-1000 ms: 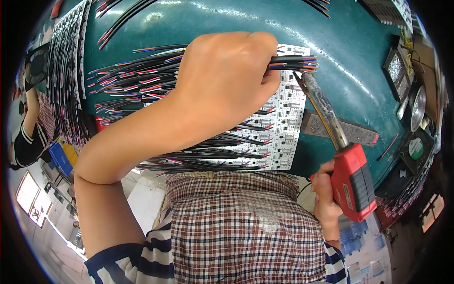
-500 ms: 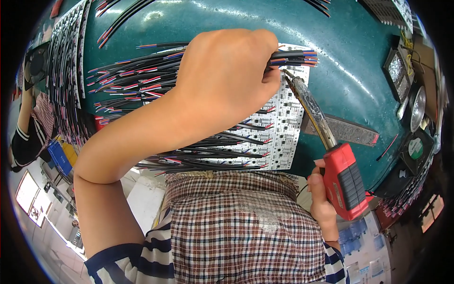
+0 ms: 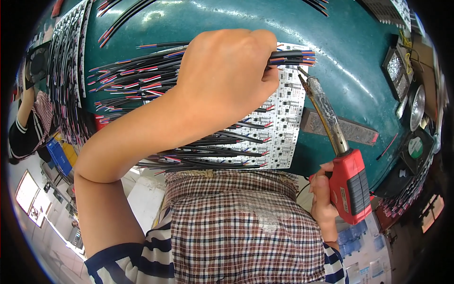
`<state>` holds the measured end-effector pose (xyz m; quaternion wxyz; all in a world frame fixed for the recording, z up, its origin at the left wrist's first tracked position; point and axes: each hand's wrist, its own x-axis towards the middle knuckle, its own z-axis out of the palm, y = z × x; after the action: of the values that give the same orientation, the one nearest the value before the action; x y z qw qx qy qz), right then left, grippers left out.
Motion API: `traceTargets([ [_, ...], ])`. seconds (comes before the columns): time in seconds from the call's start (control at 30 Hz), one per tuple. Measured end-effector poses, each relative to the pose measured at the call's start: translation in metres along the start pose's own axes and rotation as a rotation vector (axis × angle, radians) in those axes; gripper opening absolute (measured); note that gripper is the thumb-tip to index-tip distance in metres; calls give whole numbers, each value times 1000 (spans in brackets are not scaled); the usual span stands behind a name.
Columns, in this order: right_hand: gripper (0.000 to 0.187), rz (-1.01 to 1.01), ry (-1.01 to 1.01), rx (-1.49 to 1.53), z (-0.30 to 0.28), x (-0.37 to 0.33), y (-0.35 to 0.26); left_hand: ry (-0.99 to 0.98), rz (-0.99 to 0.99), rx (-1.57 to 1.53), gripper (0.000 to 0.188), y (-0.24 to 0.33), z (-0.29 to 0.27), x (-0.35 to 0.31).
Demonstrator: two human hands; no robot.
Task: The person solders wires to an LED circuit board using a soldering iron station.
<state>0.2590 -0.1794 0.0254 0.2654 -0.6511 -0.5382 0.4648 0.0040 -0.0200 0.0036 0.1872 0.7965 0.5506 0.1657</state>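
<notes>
Nearest us, the right hand (image 3: pixel 324 199) has its fingers wrapped round a red-and-black soldering gun (image 3: pixel 350 184), barrel angled far and left. Beyond, the white circuit board panel (image 3: pixel 286 125) lies flat on the green worktop (image 3: pixel 340 28), dark chips in repeating rows, black leads stretching left across it; their joints are too small to judge. And at its far end, the left hand (image 3: pixel 229 71), fingers closed tight on a bundle of black cables (image 3: pixel 286 56), orange and blue ends fanning right! The iron's tip sits just beside them. It looks like soldering, at the lining-up stage; the next move calls for a steady bundle and a precise touch.
</notes>
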Motion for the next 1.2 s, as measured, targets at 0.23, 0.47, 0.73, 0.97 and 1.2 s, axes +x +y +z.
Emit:
traceTargets([
  [0.23, 29, -70, 72, 15, 1, -1, 5, -48, -10, -85, 22, 0, -11, 5],
  [0.47, 28, -84, 98, 64, -1, -7, 12, 252, 64, -9, 16, 3, -23, 12],
  [0.73, 26, -41, 27, 17, -8, -16, 8, -59, -99, -162, 12, 18, -18, -13],
  [0.97, 21, 72, 23, -77, -2, -13, 4, 28, -45, -66, 15, 12, 3, -20],
  [1.2, 19, -27, -32, -44, 3, -3, 6, 54, -18, -52, 15, 11, 4, -21],
])
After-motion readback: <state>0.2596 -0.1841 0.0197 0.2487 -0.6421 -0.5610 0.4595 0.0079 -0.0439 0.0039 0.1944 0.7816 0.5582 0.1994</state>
